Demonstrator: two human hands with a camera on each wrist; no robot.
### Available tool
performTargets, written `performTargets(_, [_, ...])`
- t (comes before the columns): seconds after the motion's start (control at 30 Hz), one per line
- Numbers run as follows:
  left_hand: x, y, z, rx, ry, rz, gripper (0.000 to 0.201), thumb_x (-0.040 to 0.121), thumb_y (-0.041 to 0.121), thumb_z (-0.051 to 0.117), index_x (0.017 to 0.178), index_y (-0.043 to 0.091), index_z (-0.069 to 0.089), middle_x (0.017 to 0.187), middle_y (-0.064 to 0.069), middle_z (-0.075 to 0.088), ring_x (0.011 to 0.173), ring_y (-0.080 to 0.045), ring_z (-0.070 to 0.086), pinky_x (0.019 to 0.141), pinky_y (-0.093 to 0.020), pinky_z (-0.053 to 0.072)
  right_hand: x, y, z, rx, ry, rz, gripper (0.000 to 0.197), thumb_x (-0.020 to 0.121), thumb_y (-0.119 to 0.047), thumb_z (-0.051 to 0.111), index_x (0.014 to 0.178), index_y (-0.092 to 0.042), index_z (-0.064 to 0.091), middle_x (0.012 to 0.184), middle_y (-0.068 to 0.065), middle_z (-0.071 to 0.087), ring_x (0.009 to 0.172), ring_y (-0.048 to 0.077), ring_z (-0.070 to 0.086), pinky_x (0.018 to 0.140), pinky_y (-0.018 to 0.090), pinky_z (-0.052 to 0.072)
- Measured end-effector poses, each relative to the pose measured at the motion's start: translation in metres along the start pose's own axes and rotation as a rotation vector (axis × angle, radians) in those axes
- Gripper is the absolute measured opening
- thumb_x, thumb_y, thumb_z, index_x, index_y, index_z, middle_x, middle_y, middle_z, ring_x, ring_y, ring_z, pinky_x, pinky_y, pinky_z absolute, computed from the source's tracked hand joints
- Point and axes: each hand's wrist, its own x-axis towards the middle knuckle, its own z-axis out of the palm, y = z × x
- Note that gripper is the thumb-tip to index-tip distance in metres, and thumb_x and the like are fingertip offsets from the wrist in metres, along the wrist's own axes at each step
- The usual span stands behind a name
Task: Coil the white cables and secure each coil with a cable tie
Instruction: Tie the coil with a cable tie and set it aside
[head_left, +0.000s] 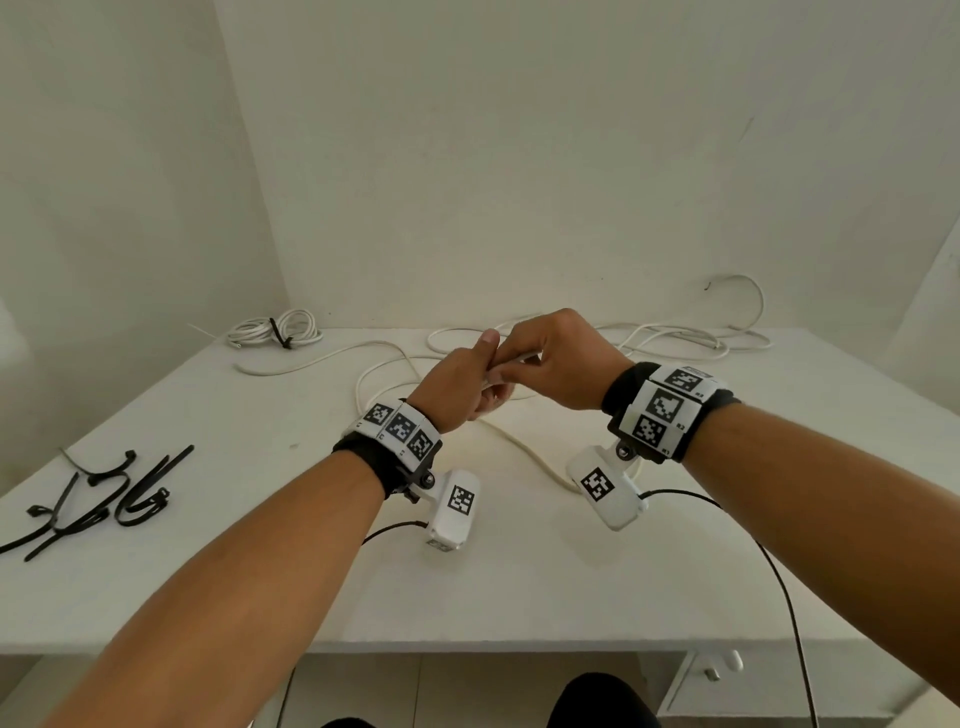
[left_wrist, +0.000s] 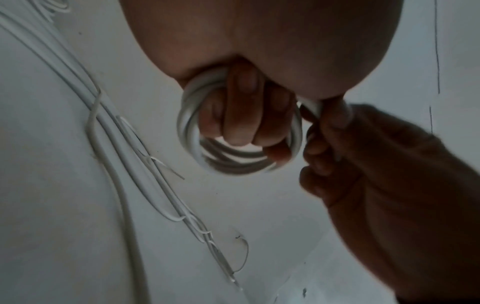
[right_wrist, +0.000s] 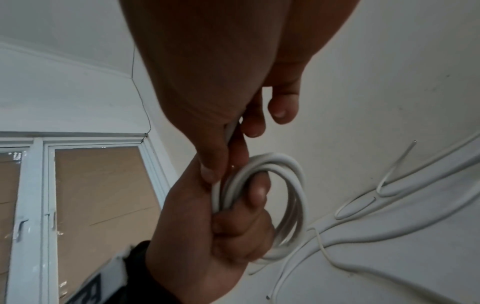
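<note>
Holding a small coil of white cable (left_wrist: 233, 144) above the middle of the bench (head_left: 519, 582), you are gripping it in your left hand (head_left: 457, 387), with the fingers (left_wrist: 241, 107) curled through the ring and clamped on its bundled turns. In the left wrist view the coil is hanging below the fist as a near-round ring of several turns, its opening facing that camera. In the right wrist view it is standing roughly upright, seen partly edge-on. Your right hand (head_left: 558, 364) is meeting the left just beside the coil, its thumb and forefinger pinching a strand of the same cable (right_wrist: 230, 131) right at the left fist, while the other right fingers are lying loosely curled. From the hands, the free run of this white cable (head_left: 524, 449) is trailing down onto the bench and snaking toward you and to the right, passing under the right wrist. Beyond it, more loose white cable (head_left: 670, 338) is lying in long loops along the far edge, its long axis running left to right. At the far left corner a finished coil (head_left: 275, 330) is lying flat, bound with a black tie. Near the left edge a heap of black cable ties (head_left: 104, 499) is lying well apart from the hands.
</note>
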Motion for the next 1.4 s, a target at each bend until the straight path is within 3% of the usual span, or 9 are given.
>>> performTargets(0.17, [0.002,0.008,-0.009,-0.079,0.020,-0.008,0.071,0.105,0.052,0.017,0.064,0.011,0.058,0.048,-0.001,0.040,0.039,-0.013,0.029,0.045,-0.024,0.024,0.002,0.000,-0.002,0.029,0.124,-0.105,0.009,0.085,-0.020,0.077,0.093,-0.020,0.080,0.079,-0.004,0.067,0.064,0.008,0.054,0.065,0.014,0.041])
performTargets(0.37, [-0.001,0.023,-0.014,-0.610,-0.071,-0.055,0.055,0.103,0.047,0.026,0.070,0.009,0.049,0.051,0.002,0.037,0.035,-0.003,0.022,0.039,-0.020,0.009,0.009,0.000,-0.003,0.067,0.254,-0.127,0.013,0.091,-0.017,0.070,0.099,-0.015,0.080,0.101,-0.003,0.066,0.079,0.001,0.060,0.074,0.013,0.046])
performTargets(0.47, [0.004,0.027,-0.013,-0.616,0.084,-0.098,0.057,0.103,0.049,0.035,0.062,0.014,0.054,0.049,0.003,0.039,0.035,-0.006,0.024,0.041,-0.023,0.013,0.010,-0.005,0.003,0.149,0.299,-0.126,0.015,0.094,-0.012,0.065,0.102,-0.012,0.078,0.097,0.000,0.073,0.089,0.008,0.068,0.081,0.021,0.053])
performTargets(0.57, [0.004,0.032,-0.009,-0.493,0.217,-0.113,0.061,0.102,0.050,0.040,0.050,0.020,0.051,0.047,0.001,0.030,0.039,-0.013,0.023,0.047,-0.028,0.017,0.010,-0.010,0.012,0.311,0.356,0.019,0.015,0.095,-0.012,0.064,0.100,-0.008,0.077,0.089,0.003,0.074,0.080,0.011,0.069,0.076,0.021,0.053])
performTargets(0.8, [-0.003,0.046,-0.012,-0.564,0.372,-0.167,0.057,0.100,0.050,0.045,0.053,0.017,0.044,0.042,0.004,0.033,0.038,-0.014,0.027,0.044,-0.025,0.024,0.010,-0.031,0.032,0.635,0.494,0.202,0.022,0.097,-0.014,0.061,0.117,-0.015,0.071,0.080,-0.003,0.072,0.071,0.006,0.068,0.072,0.016,0.052])
performTargets(0.9, [-0.003,0.050,-0.020,-0.657,0.440,-0.210,0.050,0.098,0.036,0.051,0.053,0.016,0.041,0.043,0.002,0.028,0.036,-0.014,0.024,0.044,-0.024,0.024,0.012,-0.029,0.035,0.540,0.449,0.171,0.032,0.095,-0.015,0.065,0.126,-0.021,0.067,0.086,-0.004,0.075,0.074,0.009,0.069,0.077,0.020,0.054])
performTargets(1.13, [-0.007,0.037,-0.036,-0.629,0.446,-0.301,0.030,0.091,0.017,0.046,0.063,0.009,0.047,0.042,0.002,0.028,0.035,-0.014,0.026,0.040,-0.021,0.027,0.018,-0.027,0.047,0.270,0.420,0.093,0.030,0.093,-0.011,0.066,0.123,-0.011,0.069,0.069,-0.004,0.069,0.061,0.004,0.066,0.068,0.013,0.053])
performTargets(1.3, [-0.018,0.021,-0.058,-0.756,0.190,-0.363,0.048,0.098,0.043,0.043,0.062,0.012,0.047,0.042,0.003,0.026,0.036,-0.013,0.024,0.042,-0.022,0.029,0.030,-0.029,0.054,0.265,0.306,0.145,0.028,0.094,-0.012,0.064,0.120,-0.016,0.071,0.068,-0.001,0.071,0.062,0.005,0.066,0.069,0.016,0.055])
performTargets(1.4, [-0.025,0.016,-0.074,-0.740,0.255,-0.344,0.055,0.099,0.050,0.042,0.059,0.012,0.046,0.041,0.003,0.026,0.035,-0.013,0.024,0.042,-0.022,0.027,0.046,-0.041,0.063,0.322,0.262,0.161,0.027,0.095,-0.013,0.064,0.120,-0.018,0.071,0.068,-0.002,0.071,0.061,0.002,0.065,0.069,0.017,0.055])
